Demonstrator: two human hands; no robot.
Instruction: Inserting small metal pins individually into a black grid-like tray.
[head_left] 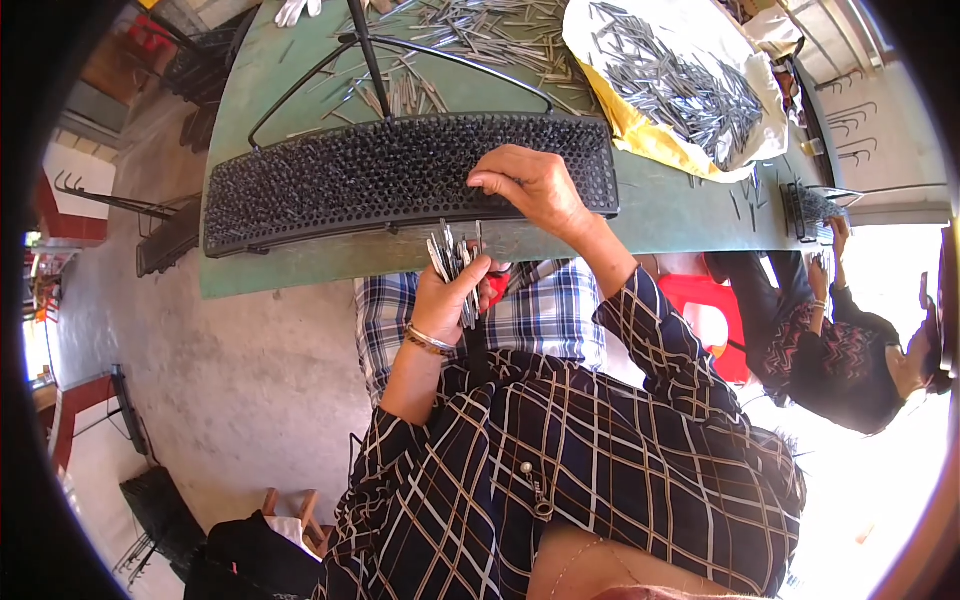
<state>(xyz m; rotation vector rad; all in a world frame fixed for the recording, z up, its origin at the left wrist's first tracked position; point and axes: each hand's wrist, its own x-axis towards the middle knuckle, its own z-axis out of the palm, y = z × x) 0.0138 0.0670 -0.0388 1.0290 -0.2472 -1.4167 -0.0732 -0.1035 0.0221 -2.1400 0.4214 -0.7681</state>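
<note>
A long black rack (330, 180) with a dense grid of holes lies along the near edge of the green table, many thin dark pieces standing in its holes. My left hand (440, 300) is closed around a bunch of slim silvery metal pieces (458, 262) just below the rack's front edge, their ends fanning upward. Above the right part of the rack is my right hand (535, 190), thumb and fingers pinched together. Whatever sits between those fingertips, if anything, is too small or hidden to make out.
A black metal frame (365, 45) rises behind the rack. Loose metal pieces (490, 35) lie scattered across the green table (265, 85). At the back right, a white and yellow sack (640, 140) holds a heap of them. Another person (840, 350) works at a similar rack, near a red stool (700, 300).
</note>
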